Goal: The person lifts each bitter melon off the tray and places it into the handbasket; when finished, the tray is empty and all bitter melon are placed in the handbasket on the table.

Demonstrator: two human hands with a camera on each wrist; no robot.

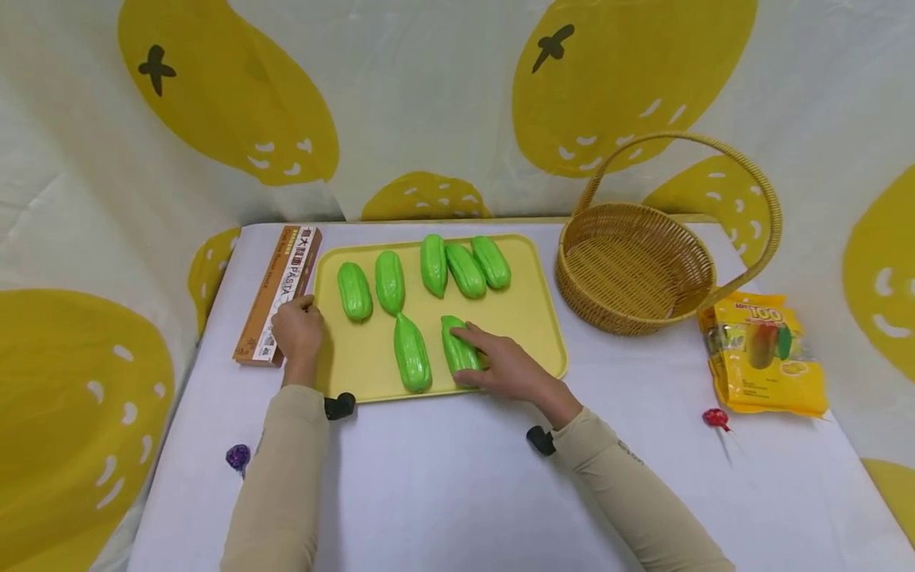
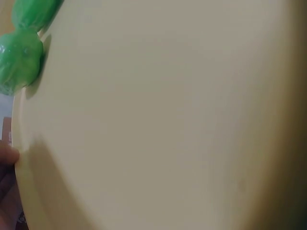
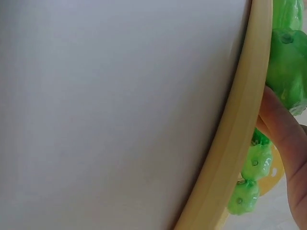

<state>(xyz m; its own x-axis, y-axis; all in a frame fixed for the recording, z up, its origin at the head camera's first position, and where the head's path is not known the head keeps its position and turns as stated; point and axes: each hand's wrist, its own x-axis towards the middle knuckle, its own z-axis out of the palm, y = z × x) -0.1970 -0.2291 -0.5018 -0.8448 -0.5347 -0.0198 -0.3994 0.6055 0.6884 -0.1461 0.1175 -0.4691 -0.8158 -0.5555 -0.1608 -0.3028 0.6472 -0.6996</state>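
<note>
A yellow tray [image 1: 493,322] holds several glossy green ridged gourds, most of them along its far side. My left hand [image 1: 299,327] grips the tray's left rim, and in the left wrist view its thumb [image 2: 8,154] lies against the edge. Near the tray's front edge, my right hand [image 1: 503,365] holds one green gourd [image 1: 453,342] between thumb and fingers. Just left of that stands another gourd [image 1: 411,353], its tip meeting the end of a farther gourd [image 1: 389,282]. The right wrist view shows the thumb [image 3: 283,127] against the held gourd [image 3: 288,67].
A pasta box [image 1: 279,294] lies along the tray's left side. Right of the tray stands a wicker basket [image 1: 632,318] with a tall handle. Beyond it lie a yellow candy bag [image 1: 768,357] and a red lollipop [image 1: 715,418]. A purple lollipop [image 1: 238,456] is at the left front.
</note>
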